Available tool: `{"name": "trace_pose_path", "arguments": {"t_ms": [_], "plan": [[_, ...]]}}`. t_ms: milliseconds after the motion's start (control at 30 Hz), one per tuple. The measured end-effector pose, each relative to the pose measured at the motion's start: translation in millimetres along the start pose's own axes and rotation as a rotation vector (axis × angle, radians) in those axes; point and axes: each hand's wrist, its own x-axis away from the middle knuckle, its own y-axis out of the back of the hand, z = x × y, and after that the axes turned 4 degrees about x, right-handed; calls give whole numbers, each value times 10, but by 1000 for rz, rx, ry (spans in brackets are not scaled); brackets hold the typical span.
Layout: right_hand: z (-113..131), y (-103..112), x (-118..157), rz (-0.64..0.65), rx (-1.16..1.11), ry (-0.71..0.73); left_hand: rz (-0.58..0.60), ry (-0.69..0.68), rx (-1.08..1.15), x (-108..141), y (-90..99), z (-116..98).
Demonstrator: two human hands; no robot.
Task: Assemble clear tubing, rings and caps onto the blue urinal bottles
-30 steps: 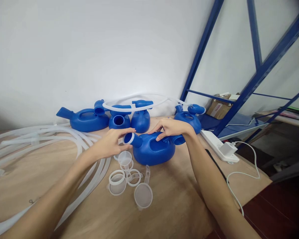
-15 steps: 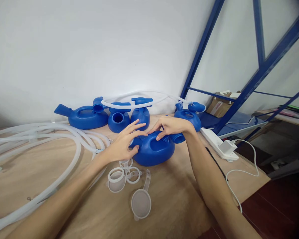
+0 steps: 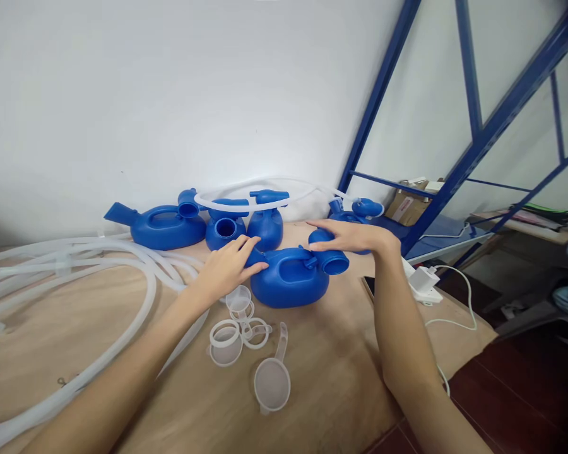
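A blue plastic bottle with a looped handle [image 3: 288, 290] lies on the wooden table [image 3: 331, 391], its round open mouth facing right. My left hand [image 3: 231, 265] is closed round the bottle's left end, thumb toward me. At the other end, my right hand [image 3: 343, 236] has its fingers spread over the blue cap beside the mouth. Clear strainer-like lids and rings [image 3: 226, 343] lie in front of the bottle, along with a round clear lid with a strap [image 3: 272, 383].
More blue bottles [image 3: 168, 228] stand along the wall, a pale tube [image 3: 260, 207] over them. Coiled tubing [image 3: 146, 290] covers the left side. A power strip [image 3: 426, 290], a cable and a dark flat object are at right, near a blue metal frame [image 3: 492, 126].
My right hand has moved right, from the bottle's handle to its cap end, and its fingers have spread. My left hand has shifted slightly left. The view has turned a little.
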Motion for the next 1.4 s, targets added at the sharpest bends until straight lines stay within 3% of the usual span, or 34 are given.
{"name": "trace_pose_path", "arguments": {"t_ms": [167, 267, 400, 467, 533, 633, 733, 833, 900, 1033, 1133, 1233, 1400], "plan": [[-169, 57, 79, 155, -27, 83, -14, -47, 113, 3, -40, 38], [-83, 71, 89, 192, 70, 51, -25, -44, 166, 0, -81, 53], [108, 125, 210, 235, -4, 147, -61, -18, 207, -18, -153, 50], [170, 152, 296, 187, -58, 207, -72, -39, 274, -34, -157, 75], [190, 163, 355, 53, -80, 263, -58, -40, 344, -53, -98, 132], [160, 147, 341, -141, -118, 348, 66, 82, 327, -72, 138, 240], [125, 101, 214, -228, -186, 413, 309, 248, 150, -53, 452, 290], [136, 26, 42, -271, -224, 425, 564, 210, 52, 25, 623, 229], [161, -43, -78, -286, -238, 433, 686, 121, 78, 97, 585, 148], [185, -208, -308, -239, -329, 490, 812, 79, 6, 194, 267, 18], [165, -317, -439, -116, -369, 517, 793, 56, -49, 181, 77, 17], [130, -384, -520, -38, -377, 529, 759, 27, -29, 146, 27, 81], [80, -437, -608, -106, -384, 553, 736, 18, 2, 139, 24, 245]]}}
